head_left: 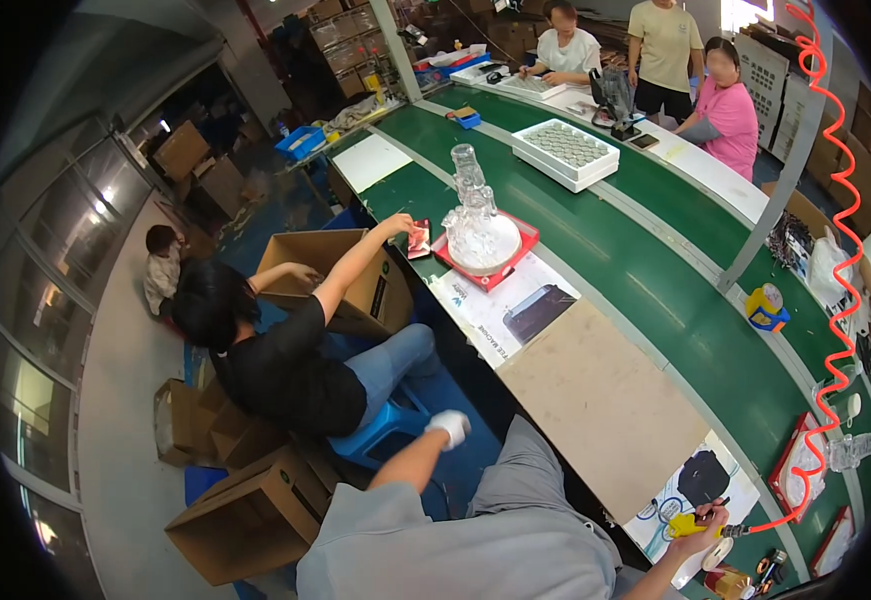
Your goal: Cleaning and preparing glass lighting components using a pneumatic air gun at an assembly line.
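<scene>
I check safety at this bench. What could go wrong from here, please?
The right hand holds a yellow tool on a red coiled hose stretched over the green bench; the hose may snag on things there. A tall stack of clear parts on the red tray could topple where a co-worker's hand reaches.

The bench (676, 300) is running from the near right to the far middle. On it, nearest, a board (601, 405) is lying, and behind that a sheet (506, 310), then a tray (486, 262) holding stacked cups (476, 215). Farther back a box of parts (566, 152) is sitting. The right hand (701, 530) is holding a tool (691, 522) at the near end; the left hand (449, 427) is hanging left of the bench. Left of it a seated person (276, 360) is reaching onto the bench, with a carton (341, 275) behind.
</scene>
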